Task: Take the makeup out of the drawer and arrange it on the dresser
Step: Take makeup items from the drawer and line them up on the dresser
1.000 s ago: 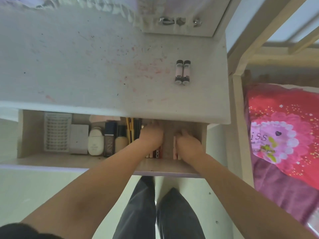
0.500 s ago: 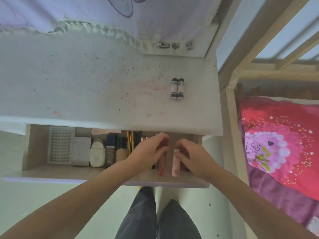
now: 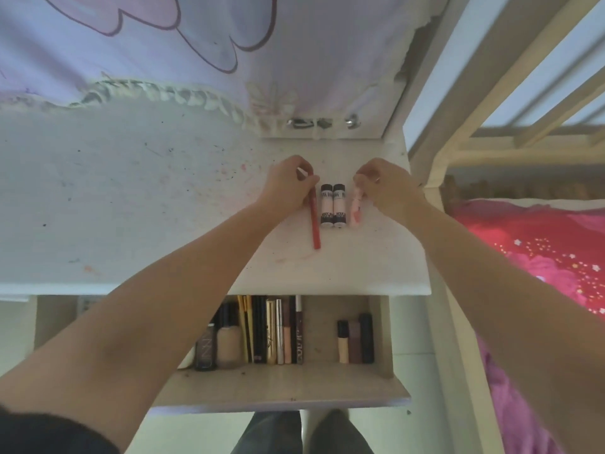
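Two white tubes with black caps lie side by side on the dresser top. My left hand pinches the top of a long red pencil that lies just left of the tubes. My right hand pinches the top of a small pink tube lying just right of them. Below, the open drawer holds foundation bottles, several pencils and sticks, and three small sticks at its right. My left forearm hides the drawer's left part.
A mirror with a cartoon drawing stands behind the dresser, and metal clips sit at its base. A bed with a pink cover and a wooden frame stands close on the right. My legs are under the drawer.
Both hands lifted out of the drawer, each with an item, and moved up to the dresser top beside the two tubes. The view tilted upward.
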The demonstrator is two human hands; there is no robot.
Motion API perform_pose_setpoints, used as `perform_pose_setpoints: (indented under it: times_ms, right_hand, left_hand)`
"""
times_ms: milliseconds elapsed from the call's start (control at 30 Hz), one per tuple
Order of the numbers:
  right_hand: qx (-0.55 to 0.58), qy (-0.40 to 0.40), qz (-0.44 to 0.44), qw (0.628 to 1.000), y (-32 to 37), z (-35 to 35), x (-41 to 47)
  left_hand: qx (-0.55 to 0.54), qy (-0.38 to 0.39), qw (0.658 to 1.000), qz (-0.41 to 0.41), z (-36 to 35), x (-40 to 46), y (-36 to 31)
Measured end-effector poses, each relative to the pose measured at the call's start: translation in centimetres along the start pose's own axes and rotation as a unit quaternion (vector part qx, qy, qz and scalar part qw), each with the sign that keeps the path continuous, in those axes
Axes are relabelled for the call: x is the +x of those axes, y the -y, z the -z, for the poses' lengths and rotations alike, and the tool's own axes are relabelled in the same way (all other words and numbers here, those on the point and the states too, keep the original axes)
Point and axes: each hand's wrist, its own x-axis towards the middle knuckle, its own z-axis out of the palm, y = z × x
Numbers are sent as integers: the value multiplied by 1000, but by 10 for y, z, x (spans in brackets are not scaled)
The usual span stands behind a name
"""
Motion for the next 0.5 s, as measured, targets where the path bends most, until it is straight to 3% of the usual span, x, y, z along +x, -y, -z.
perform_pose_setpoints:
  times_ms: [167,300,400,500]
  right_hand:
    - [-20,-18,10,1000,3,-6,-4]
    - [47,-8,-12,999,7,0,-21]
    - [88,-33,6,996,1,7,-66]
    - [118,12,51,992,-19,-12,-143]
  left_hand:
    - [-4,-3,1000,-7,-4,-2,0]
    - [11,7,1000,-4,5,-26,0]
    - [19,-17,998,-64,10,-84,19]
    - [64,84,989,-103,-3,-166,61]
